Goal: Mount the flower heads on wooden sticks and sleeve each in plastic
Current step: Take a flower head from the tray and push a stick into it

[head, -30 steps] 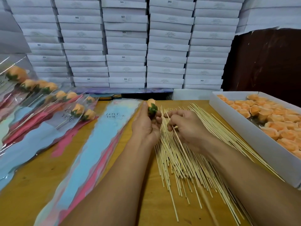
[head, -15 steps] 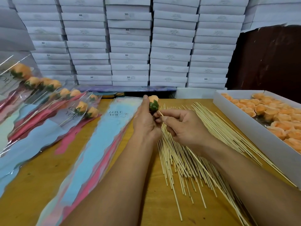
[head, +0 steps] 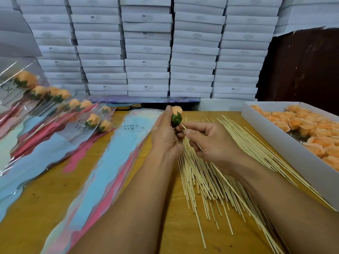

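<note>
Orange fabric flower head with green sepals [head: 176,114] is sitting upright above the far middle of the wooden table [head: 33,204], where the left hand [head: 166,136] is gripping it by its green base with curled fingers and thumb. The right hand [head: 211,142] is pinching a thin wooden stick [head: 183,126] between thumb and forefinger, and the stick's tip is now touching the underside of the flower head; a second earlier the tip was standing apart from it, and the right hand has since closed in toward the left. Beneath both wrists, the loose pile of pale wooden sticks [head: 207,182] is fanning toward the near edge. Along the right edge, the white cardboard tray of orange flower heads [head: 275,138] is lying as before. A stack of blue and pink printed plastic sleeves [head: 110,165] is stretching diagonally left of the hands, and at the far left corner finished sleeved flowers on sticks [head: 60,110] are lying overlapped. Behind the far edge, stacked white flat boxes [head: 146,50] are filling the wall.
</note>
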